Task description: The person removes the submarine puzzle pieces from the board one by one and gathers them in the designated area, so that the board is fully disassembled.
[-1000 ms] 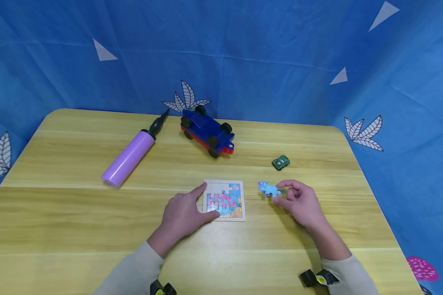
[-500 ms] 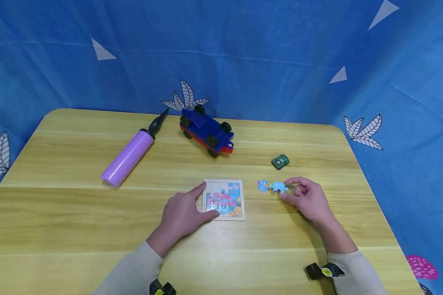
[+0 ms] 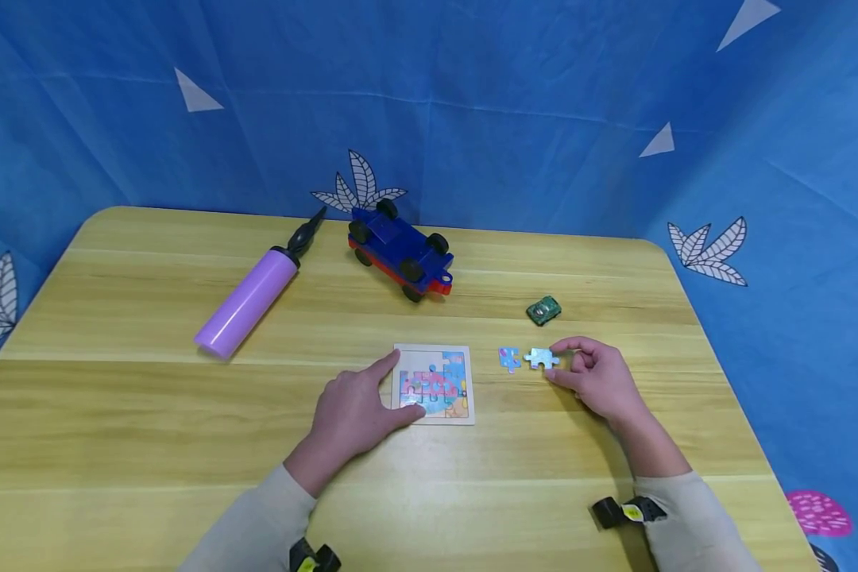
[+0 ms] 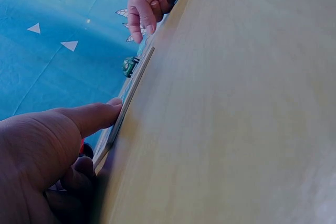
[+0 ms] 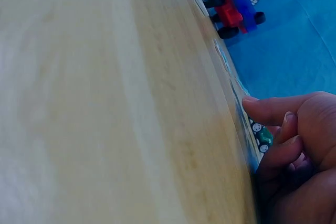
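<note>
In the head view a small square jigsaw puzzle [image 3: 454, 385] lies in its pale frame on the table, partly filled with pink and blue pieces. My left hand [image 3: 353, 417] holds this frame by its left side, index finger at the top left corner and thumb across the lower edge. To the right, my right hand [image 3: 600, 381] pinches a light blue jigsaw piece [image 3: 541, 358] between thumb and index finger, its other fingers curled. Just left of that piece, apart from it, lies another blue jigsaw piece [image 3: 509, 360]. The right wrist view shows the pinched piece only edge-on.
A green toy car [image 3: 544, 311] stands beyond the right hand. Farther back, a blue and red toy vehicle [image 3: 400, 253] shows its wheels. The purple hand pump [image 3: 249, 302] with a black nozzle lies at the left. A blue cloth [image 3: 472, 119] hangs behind the table.
My right hand has shifted slightly right, drawing its jigsaw piece away from the other blue piece, which it touched or overlapped before. The left hand stays on the frame.
</note>
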### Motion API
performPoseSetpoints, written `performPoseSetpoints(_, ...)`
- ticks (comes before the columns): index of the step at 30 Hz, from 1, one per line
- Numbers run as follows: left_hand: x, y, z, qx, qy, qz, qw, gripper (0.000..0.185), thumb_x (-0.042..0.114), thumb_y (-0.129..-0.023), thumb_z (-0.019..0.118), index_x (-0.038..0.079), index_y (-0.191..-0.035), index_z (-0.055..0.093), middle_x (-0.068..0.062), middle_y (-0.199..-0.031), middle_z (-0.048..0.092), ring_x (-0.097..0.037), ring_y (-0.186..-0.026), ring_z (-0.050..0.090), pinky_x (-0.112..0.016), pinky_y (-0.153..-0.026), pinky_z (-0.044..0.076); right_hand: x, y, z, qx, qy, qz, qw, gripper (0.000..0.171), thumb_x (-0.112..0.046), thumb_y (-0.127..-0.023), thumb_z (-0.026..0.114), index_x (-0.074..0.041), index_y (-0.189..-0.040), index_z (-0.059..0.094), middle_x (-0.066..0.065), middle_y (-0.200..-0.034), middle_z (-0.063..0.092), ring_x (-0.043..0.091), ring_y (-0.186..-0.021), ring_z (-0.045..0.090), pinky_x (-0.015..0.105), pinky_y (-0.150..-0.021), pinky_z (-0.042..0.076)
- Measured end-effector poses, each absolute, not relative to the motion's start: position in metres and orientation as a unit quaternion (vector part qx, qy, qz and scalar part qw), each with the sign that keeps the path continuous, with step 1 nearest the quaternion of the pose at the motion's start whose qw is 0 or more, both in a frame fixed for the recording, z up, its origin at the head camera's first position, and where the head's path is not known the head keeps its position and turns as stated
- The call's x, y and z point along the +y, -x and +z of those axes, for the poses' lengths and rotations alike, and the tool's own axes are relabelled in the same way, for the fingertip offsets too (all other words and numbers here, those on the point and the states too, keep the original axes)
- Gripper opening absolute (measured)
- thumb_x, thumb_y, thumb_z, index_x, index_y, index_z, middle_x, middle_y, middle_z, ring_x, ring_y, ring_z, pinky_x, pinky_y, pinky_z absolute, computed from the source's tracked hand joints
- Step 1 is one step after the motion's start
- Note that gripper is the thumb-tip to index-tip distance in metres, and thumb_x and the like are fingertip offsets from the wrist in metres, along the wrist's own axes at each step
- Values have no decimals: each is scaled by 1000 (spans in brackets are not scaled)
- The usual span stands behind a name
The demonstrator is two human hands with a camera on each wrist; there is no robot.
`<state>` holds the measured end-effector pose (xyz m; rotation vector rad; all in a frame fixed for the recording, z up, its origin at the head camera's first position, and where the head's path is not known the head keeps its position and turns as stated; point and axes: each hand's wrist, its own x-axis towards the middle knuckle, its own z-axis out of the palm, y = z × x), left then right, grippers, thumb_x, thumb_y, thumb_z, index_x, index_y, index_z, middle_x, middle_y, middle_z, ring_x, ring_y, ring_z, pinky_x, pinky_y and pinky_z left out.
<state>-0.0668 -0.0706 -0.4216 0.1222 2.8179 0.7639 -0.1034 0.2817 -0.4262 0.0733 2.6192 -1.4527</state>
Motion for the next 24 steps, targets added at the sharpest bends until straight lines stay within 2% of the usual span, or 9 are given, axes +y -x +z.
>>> performPoseSetpoints(24,-72,68,-421,959,-46,258,110,96,66,-73,79,16,-150,49,-11,-133,63,-31,-101,65,-38,-71,48,282,111,-427,850,-46,-510,123,35,-5,-84,80,3,-115,65,-4,-62,32,8,-47,34,22,-44,33)
